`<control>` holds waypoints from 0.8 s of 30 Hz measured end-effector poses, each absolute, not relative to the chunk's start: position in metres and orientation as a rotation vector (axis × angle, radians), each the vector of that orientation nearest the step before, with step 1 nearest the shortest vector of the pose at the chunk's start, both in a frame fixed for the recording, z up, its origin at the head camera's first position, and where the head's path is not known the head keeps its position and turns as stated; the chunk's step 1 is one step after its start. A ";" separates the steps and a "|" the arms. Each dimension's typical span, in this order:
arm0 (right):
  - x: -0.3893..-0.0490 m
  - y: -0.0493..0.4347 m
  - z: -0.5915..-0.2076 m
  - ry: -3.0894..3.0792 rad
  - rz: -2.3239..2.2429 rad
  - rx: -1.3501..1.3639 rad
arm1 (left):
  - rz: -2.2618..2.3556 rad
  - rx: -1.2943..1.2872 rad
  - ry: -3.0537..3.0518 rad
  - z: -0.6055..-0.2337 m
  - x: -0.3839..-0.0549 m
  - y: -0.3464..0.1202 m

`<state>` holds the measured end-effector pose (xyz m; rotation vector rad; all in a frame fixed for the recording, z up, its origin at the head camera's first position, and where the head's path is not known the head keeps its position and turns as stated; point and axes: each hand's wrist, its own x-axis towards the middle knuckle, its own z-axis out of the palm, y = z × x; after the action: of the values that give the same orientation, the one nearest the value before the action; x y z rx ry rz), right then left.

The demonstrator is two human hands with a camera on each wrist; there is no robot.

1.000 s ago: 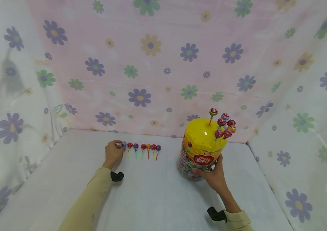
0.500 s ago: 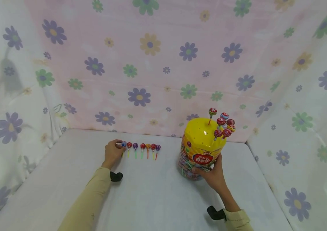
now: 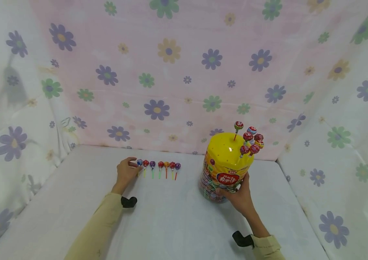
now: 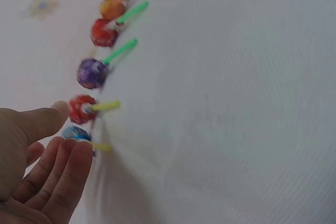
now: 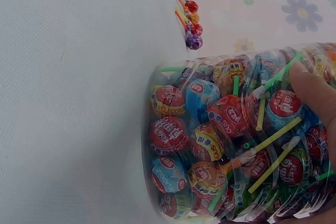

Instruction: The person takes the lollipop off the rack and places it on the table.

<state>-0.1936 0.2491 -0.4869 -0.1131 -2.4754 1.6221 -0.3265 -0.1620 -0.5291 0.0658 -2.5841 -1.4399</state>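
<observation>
Several wrapped lollipops lie in a row on the white table. At the row's left end is a blue lollipop (image 3: 139, 162) with a yellow stick. My left hand (image 3: 126, 172) is beside it; in the left wrist view the thumb and fingers (image 4: 76, 171) stand apart, fingertips right at the blue candy (image 4: 76, 132) and thumb near the red lollipop (image 4: 83, 109). My right hand (image 3: 240, 196) grips a large clear jar (image 3: 208, 186) with a yellow lid (image 3: 224, 148), thumb on its near side. Lollipops fill the jar, and several more stand stuck in the lid, such as a red one (image 3: 238, 125).
A purple lollipop (image 3: 178, 166) ends the row on the right, some way left of the jar. The table (image 3: 170, 224) is bounded by a flower-patterned cloth (image 3: 187, 90) at the back and sides. Black wrist pieces (image 3: 128, 202) are worn on both arms.
My left hand has drawn slightly left, and the blue lollipop lies in the row beside it. The right hand and jar stay nearly where they were.
</observation>
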 end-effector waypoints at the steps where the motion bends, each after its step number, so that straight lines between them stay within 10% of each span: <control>1: -0.193 0.249 -0.486 -2.474 1.622 -0.110 | -1.465 0.039 -2.561 -0.527 -0.325 -0.161; 24: -0.192 0.249 -0.487 -2.470 1.628 -0.104 | -1.769 -0.539 -2.191 -0.436 -0.280 -0.060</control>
<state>-0.1921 0.2489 -0.4869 -0.1036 -2.4701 1.6281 -0.2803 -0.0600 -0.4355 -0.5392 -2.1909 -1.7688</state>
